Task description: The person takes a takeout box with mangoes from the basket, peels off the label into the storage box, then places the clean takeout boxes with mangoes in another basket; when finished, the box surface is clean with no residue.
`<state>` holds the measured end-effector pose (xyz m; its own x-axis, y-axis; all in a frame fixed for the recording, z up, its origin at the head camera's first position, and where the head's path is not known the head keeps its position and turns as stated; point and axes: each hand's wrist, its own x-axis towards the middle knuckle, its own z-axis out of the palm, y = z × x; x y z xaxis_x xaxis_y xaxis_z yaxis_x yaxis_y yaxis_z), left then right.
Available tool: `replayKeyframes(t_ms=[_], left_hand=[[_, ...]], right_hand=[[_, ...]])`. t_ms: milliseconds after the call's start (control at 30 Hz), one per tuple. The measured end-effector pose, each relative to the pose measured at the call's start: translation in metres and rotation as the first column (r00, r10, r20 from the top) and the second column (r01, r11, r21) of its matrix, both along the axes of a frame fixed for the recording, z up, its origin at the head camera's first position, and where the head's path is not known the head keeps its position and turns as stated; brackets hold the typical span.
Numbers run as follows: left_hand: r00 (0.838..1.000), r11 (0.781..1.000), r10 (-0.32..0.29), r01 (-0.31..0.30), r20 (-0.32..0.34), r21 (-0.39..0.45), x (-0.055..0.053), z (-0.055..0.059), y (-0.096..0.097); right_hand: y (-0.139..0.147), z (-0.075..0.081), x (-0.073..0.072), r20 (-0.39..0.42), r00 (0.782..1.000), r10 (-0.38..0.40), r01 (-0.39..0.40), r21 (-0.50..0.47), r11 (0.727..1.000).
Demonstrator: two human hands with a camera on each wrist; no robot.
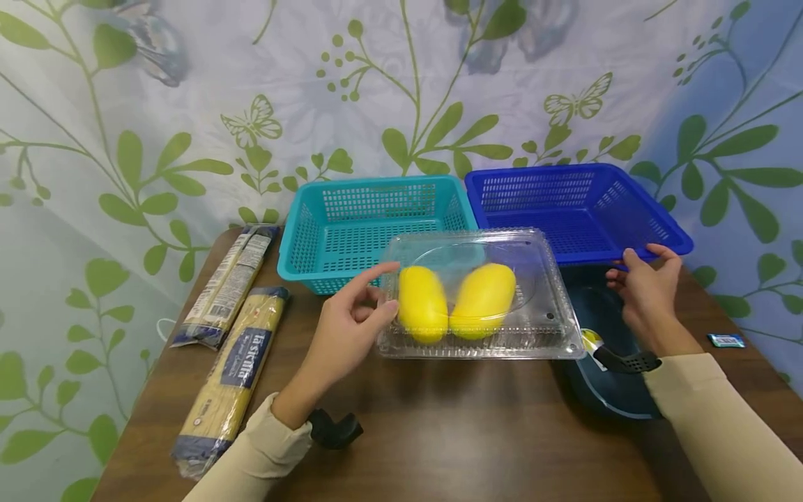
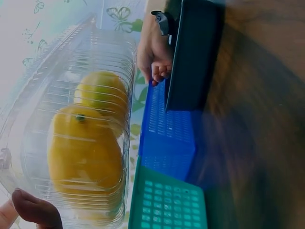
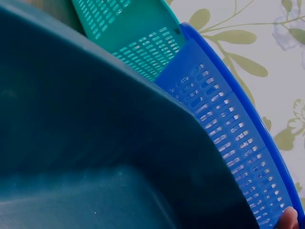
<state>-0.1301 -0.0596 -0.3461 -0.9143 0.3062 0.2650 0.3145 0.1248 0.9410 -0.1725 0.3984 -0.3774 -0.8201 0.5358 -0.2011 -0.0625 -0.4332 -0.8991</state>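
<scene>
My left hand [image 1: 351,317] pinches the left edge of a clear plastic clamshell box [image 1: 539,300], its thumb at the near corner. Two yellow mangoes [image 1: 423,305] lie side by side inside the box, which is held above the table in front of the baskets. In the left wrist view the mangoes [image 2: 86,152] show through the ribbed plastic wall. Over at the right, my right hand [image 1: 649,286] grips the near right rim of a blue basket [image 1: 574,226] between thumb and fingers. Only a fingertip [image 3: 287,219] of it shows in the right wrist view.
A teal basket [image 1: 307,223] adjoins the blue one on the left. Below my right hand stands a dark basin [image 1: 617,397] with something small and yellow [image 1: 590,338]. Two spaghetti packs [image 1: 228,376] lie on the left; a small blue packet [image 1: 725,340] lies far right.
</scene>
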Motion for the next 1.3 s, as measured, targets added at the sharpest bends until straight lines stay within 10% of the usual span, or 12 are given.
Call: replayKeyframes(t_ms=[733, 1300], left_hand=[[0.998, 0.991, 0.029, -0.036, -0.052, -0.125, -0.105, 0.013, 0.094], [0.998, 0.993, 0.057, -0.052, 0.041, -0.102, -0.149, 0.019, 0.152]], right_hand=[[0.0, -0.003, 0.002, 0.038, 0.999, 0.013, -0.015, 0.058, 0.998], [0.0, -0.002, 0.001, 0.077, 0.997, -0.005, 0.0, 0.062, 0.998]])
